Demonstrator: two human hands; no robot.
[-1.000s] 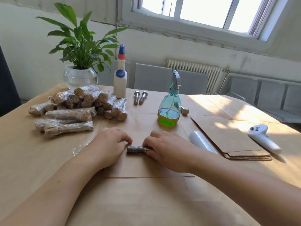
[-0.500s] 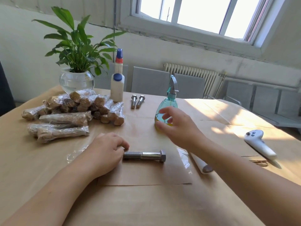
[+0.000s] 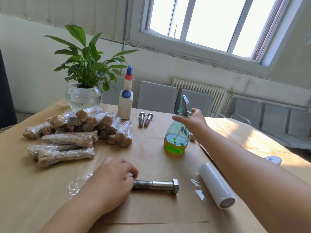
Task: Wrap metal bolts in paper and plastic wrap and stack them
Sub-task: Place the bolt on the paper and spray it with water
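Right hand (image 3: 193,117) at spray bottle (image 3: 176,138)

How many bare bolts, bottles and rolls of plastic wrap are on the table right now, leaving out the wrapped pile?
Bare bolts: 3, one by the left hand, two farther back
Bottles: 3, spray bottle, two glue bottles
Rolls of plastic wrap: 1
Total: 7

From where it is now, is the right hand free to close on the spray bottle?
Probably yes. The right hand is open at the spray bottle neck, just under the trigger, with nothing between them; the nearest bolts lie off to the side.
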